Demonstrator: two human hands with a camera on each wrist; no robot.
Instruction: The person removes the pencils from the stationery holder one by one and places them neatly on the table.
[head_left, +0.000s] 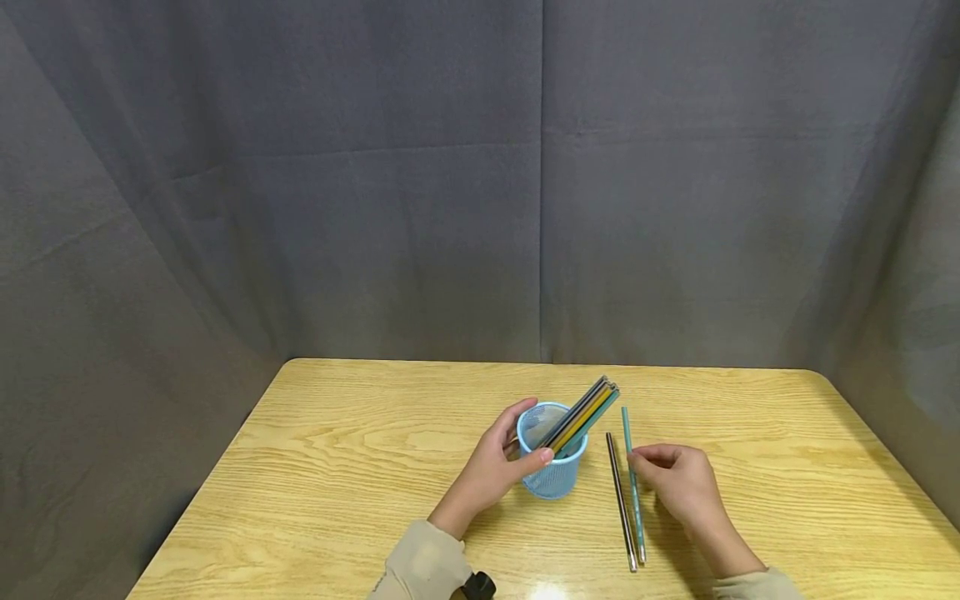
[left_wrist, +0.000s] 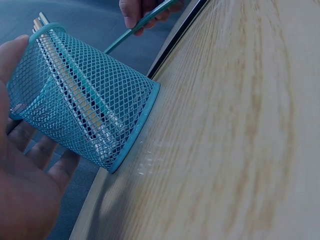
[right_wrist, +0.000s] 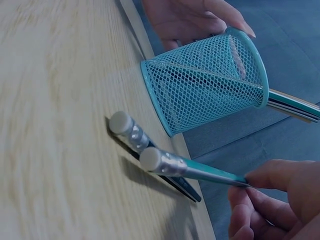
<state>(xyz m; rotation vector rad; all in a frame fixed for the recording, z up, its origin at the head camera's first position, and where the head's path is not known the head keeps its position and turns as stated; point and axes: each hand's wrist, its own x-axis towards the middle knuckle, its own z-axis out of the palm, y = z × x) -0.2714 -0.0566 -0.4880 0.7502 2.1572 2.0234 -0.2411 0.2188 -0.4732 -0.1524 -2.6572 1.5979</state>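
A light-blue mesh pencil cup (head_left: 551, 481) stands on the table, and my left hand (head_left: 491, 467) holds it from the left, thumb at the rim. Several pencils (head_left: 581, 419), dark, yellow and teal, lean to the right inside it; their lower ends show through the mesh (left_wrist: 107, 95). To the right of the cup, my right hand (head_left: 681, 485) pinches a teal pencil (head_left: 637, 521) between thumb and fingers. In the right wrist view this pencil's white eraser (right_wrist: 151, 159) is raised off the wood. Beside it a black pencil (head_left: 621, 504) with an eraser end lies on the table.
The wooden table (head_left: 337, 450) has rounded far corners. Grey cloth curtains (head_left: 405, 208) hang behind it and along both sides. A small black object (head_left: 478, 585) shows by the left sleeve (head_left: 427, 560) near the bottom.
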